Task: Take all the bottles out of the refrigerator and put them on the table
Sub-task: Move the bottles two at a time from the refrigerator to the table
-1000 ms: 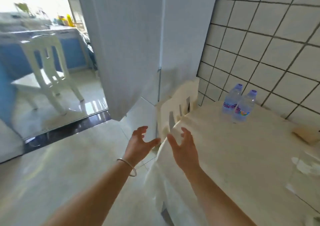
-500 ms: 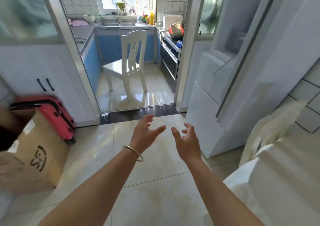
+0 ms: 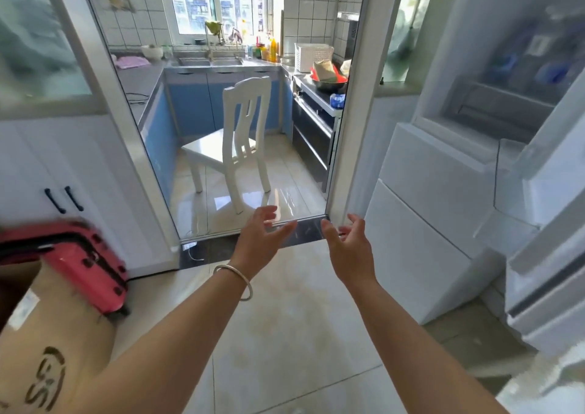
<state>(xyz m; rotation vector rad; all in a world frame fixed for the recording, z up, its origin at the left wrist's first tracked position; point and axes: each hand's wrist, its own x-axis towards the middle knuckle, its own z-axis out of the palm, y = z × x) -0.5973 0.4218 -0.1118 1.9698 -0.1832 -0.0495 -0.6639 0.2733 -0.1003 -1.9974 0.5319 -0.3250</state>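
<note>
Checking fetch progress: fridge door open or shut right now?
Open. The refrigerator door swings out at right, baring interior shelves with blurred blue items.

The floor tiles [image 3: 304, 334] are pale and glossy, mirroring the legs of the white lacquered chair [image 3: 242, 141] that stands on them. Left of the chair lie a matt brown cardboard box [image 3: 60, 334] and a glossy pink hard-plastic suitcase [image 3: 85, 264]. Right of it, the refrigerator [image 3: 421, 223] shows smooth white panels. A shiny metal bangle [image 3: 235, 279] rings the left wrist.
</note>
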